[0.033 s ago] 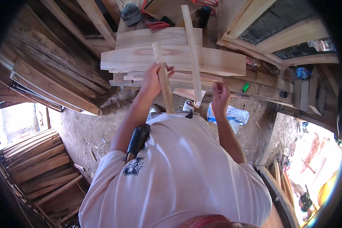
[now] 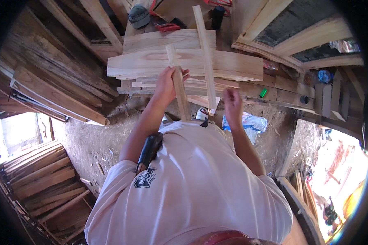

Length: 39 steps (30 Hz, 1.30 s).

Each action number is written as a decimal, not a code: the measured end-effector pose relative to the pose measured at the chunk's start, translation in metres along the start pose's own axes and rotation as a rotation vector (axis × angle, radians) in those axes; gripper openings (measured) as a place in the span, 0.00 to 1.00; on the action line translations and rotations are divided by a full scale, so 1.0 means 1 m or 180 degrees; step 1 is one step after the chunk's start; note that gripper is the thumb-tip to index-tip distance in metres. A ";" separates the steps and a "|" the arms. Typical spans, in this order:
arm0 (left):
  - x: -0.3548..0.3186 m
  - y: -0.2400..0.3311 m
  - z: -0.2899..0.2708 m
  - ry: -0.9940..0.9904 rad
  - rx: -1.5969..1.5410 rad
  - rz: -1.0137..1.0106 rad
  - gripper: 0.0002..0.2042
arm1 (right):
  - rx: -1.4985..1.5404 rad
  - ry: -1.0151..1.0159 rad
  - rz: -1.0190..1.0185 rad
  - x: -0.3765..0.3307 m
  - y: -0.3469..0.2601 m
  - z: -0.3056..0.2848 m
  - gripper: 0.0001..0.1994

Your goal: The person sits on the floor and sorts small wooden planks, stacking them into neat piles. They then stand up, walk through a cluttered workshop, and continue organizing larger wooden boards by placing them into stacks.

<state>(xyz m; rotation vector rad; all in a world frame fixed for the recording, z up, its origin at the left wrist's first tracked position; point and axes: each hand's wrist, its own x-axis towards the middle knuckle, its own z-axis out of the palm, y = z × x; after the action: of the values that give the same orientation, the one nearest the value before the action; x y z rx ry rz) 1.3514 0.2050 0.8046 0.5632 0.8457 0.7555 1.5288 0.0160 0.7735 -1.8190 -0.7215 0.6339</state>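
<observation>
- The left hand [image 2: 166, 83] is wrapped tight around a short wooden batten [image 2: 177, 79], fingers clenched on its middle, so the stick stands roughly upright across the near edge of the plank stack [image 2: 233, 67].
- The batten's top end reaches over the broad top board of that stack; its lower end hangs off the near edge, toward the person's chest.
- Just right of the batten, a longer thin strip [image 2: 205, 57] lies across the same stack, its near end poking past the edge. Nobody is gripping it.
- The right hand [image 2: 233, 103] hangs below the stack's near edge, close to the strip's lower end. It is blurred, and I cannot tell whether the fingers are curled or loose; it seems to grasp nothing.
- My read: this is the sorting or placing step, one piece in hand and being lined up against the boards.
- The next move, I judge, calls for a steady left grip and for the right hand to find the strip's free end without knocking it off the stack.
- On the far side of the stack sit a grey cap [image 2: 138, 15] and a red-handled tool [image 2: 166, 27].
- On the dirt floor on the near side lies a white and blue sack [image 2: 249, 122].
</observation>
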 end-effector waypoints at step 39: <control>-0.003 -0.047 -0.027 -0.0721 0.2310 -0.0927 0.22 | 0.1387 -0.0938 0.1197 0.048 0.066 -0.006 0.15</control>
<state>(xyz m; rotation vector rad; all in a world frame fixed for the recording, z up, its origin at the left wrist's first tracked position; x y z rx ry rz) 1.3449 0.1778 0.7583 1.1163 0.9560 0.0910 1.5780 0.0287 0.7095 -1.4735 -0.3846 1.2254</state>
